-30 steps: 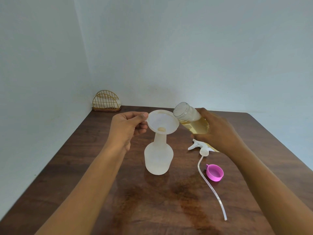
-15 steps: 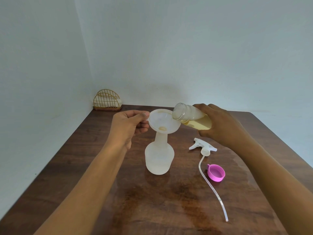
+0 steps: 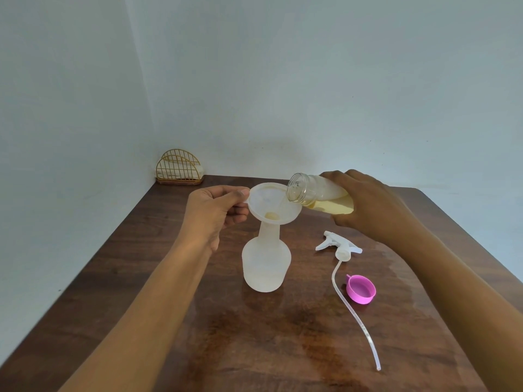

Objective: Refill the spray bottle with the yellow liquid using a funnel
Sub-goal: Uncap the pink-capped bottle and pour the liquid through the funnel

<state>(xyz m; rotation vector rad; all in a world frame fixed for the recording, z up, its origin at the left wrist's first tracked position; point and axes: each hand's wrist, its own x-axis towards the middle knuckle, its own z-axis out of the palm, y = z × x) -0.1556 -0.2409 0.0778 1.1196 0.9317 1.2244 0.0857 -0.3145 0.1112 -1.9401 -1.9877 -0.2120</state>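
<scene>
Frosted translucent plastic spray bottle (image 3: 266, 264) upright mid-desk, white plastic funnel (image 3: 273, 203) in its neck. Left hand (image 3: 215, 213) pinches funnel rim. Right hand (image 3: 373, 206) grips clear jar of yellow liquid (image 3: 319, 198), axis near horizontal, mouth over funnel's right edge.

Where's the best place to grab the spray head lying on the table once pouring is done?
Probably the white cap collar of the spray head, pinched from above: it lies flat on the table, trigger pointing left, and the thin dip tube trailing toward the near edge looks too limp to lift by.
</scene>
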